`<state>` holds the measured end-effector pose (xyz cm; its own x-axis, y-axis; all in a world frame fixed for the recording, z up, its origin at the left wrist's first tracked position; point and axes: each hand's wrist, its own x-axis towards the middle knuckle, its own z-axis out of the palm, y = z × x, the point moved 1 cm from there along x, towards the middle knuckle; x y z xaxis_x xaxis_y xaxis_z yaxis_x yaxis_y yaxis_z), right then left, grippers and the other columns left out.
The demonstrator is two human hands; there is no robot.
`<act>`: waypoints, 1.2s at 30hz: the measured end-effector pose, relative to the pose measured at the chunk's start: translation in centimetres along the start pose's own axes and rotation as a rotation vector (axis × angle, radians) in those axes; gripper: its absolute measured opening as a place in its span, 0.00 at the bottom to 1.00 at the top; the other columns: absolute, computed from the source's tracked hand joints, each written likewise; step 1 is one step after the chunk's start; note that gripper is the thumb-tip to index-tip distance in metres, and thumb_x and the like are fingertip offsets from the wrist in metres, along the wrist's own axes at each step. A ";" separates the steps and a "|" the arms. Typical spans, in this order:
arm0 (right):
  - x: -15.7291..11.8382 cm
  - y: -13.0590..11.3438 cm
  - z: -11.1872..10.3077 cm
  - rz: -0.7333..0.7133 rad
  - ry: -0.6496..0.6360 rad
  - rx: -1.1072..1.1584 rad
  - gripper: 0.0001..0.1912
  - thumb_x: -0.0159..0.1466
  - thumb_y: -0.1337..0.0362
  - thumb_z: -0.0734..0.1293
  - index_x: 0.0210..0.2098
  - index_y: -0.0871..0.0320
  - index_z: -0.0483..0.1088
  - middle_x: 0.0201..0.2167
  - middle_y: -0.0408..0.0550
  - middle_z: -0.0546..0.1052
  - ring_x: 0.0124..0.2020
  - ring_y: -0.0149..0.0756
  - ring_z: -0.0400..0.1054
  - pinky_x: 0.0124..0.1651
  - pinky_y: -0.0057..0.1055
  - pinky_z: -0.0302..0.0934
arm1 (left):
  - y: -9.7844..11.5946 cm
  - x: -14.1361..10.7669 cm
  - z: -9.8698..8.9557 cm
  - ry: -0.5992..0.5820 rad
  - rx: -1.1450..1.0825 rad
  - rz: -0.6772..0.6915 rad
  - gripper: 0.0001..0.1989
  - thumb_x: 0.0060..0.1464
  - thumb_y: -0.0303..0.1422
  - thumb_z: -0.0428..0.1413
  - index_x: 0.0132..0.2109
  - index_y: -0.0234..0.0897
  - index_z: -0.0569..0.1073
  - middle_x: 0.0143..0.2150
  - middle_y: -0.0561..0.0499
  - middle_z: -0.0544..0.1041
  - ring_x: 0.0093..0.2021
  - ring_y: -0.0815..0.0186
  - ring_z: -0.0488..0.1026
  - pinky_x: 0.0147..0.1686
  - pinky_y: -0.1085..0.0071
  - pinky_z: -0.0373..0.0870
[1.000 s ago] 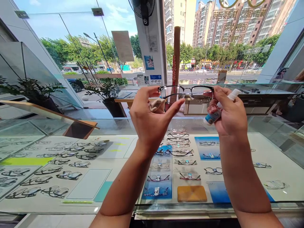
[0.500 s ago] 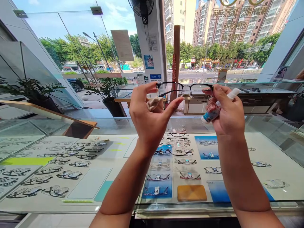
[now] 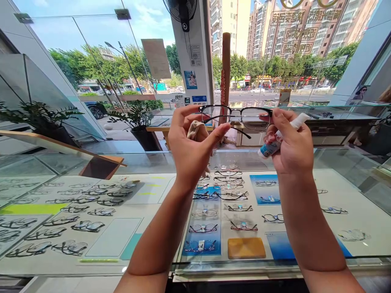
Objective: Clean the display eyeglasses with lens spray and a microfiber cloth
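A pair of black-rimmed eyeglasses (image 3: 236,110) is held up level above the glass counter, between both hands. My left hand (image 3: 191,140) is closed at the left end of the frame, with a beige cloth (image 3: 196,130) tucked in the palm and the thumb stretched below the left lens. At the right end, my right hand (image 3: 291,142) grips the frame with thumb and fingers. That hand also holds a small spray bottle (image 3: 269,149) with a white nozzle, tilted against the palm. One dark temple arm shows beneath the lenses.
Rows of eyeglasses (image 3: 203,228) lie inside the glass display counter (image 3: 305,244) below my arms. An orange-brown block (image 3: 246,248) sits among them. A wooden-framed mirror or board (image 3: 100,166) stands at left. Potted plants (image 3: 142,122) and a wooden post (image 3: 225,77) stand beyond.
The left fingers and thumb have shifted slightly around the glasses, and the cloth sits differently in the palm. A temple arm tip now shows below the lenses. The right hand keeps its grip.
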<state>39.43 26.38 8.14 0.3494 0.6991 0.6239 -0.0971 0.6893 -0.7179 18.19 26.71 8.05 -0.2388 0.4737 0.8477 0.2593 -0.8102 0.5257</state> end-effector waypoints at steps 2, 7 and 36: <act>0.0 0.1 0.1 0.015 -0.002 0.004 0.17 0.63 0.45 0.77 0.40 0.50 0.76 0.36 0.45 0.80 0.23 0.30 0.60 0.26 0.38 0.58 | 0.0 0.0 0.2 0.027 -0.068 -0.051 0.34 0.44 0.47 0.79 0.52 0.46 0.73 0.45 0.52 0.81 0.33 0.68 0.77 0.27 0.69 0.69; 0.1 0.2 0.0 0.029 -0.044 -0.044 0.19 0.63 0.42 0.76 0.41 0.47 0.76 0.37 0.46 0.80 0.24 0.32 0.61 0.27 0.40 0.59 | -0.1 -0.1 0.6 0.070 -0.154 -0.084 0.37 0.41 0.50 0.79 0.53 0.46 0.72 0.43 0.51 0.80 0.39 0.62 0.81 0.31 0.69 0.74; -1.0 -1.0 0.1 -0.005 -0.133 -0.105 0.21 0.66 0.37 0.71 0.42 0.46 0.77 0.36 0.48 0.79 0.26 0.36 0.68 0.26 0.41 0.62 | -3.1 0.8 1.7 -0.076 -0.391 -0.269 0.43 0.46 0.62 0.72 0.63 0.52 0.67 0.48 0.48 0.79 0.32 0.68 0.77 0.25 0.72 0.66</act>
<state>39.13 25.03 8.24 0.2222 0.7195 0.6580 0.0046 0.6741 -0.7386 18.76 30.20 7.25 -0.1766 0.6961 0.6959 -0.1770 -0.7180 0.6732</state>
